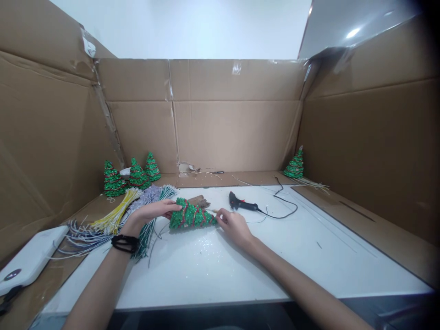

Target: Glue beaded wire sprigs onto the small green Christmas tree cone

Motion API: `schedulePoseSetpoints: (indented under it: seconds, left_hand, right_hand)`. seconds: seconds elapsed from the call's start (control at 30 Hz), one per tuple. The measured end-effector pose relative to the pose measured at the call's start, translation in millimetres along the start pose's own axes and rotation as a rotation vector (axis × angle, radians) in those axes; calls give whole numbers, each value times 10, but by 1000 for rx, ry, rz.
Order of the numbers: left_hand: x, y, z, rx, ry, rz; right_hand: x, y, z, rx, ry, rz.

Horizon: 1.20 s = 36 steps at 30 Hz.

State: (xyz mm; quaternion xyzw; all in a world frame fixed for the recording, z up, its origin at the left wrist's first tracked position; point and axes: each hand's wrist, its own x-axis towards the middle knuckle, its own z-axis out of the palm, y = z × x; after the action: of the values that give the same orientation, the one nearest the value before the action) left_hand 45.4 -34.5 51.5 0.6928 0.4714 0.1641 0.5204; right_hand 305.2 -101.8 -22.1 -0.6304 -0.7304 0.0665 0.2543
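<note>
Whatever lies between the fingers of the right hand [236, 228], at the three-o'clock tip of the held tree [192, 216], is too small to tell — the left hand [156, 210] has some fingertips hidden. At eight o'clock, the view's edge crops a white box [36, 256] and a black object [9, 297].

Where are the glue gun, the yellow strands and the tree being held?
Glue gun [244, 204]: head view, on its black body.
Yellow strands [117, 212]: head view, mid-bundle.
Held tree [190, 218]: head view, on the green middle of its side.
</note>
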Motion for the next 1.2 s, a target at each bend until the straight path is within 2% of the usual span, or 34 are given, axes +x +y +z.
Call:
schedulePoseSetpoints:
  seconds: [0.1, 0.27, 0.43, 0.93, 1.2]
  left_hand:
    - [107, -124, -49, -164, -9, 13]
    - [217, -203, -51, -339, 71, 10]
    - [200, -159, -14, -348, 109, -25]
    - [179, -133, 3, -345, 51, 0]
    - [156, -98, 34, -337, 74, -17]
  right_hand:
    - [-10, -3, 3, 10, -6, -36]
    - [-13, 14, 34, 53, 50, -64]
    - [-18, 12, 35, 35, 73, -63]
    - [7, -24, -11, -80, 55, -70]
    - [30, 4, -59, -151, 14, -179]
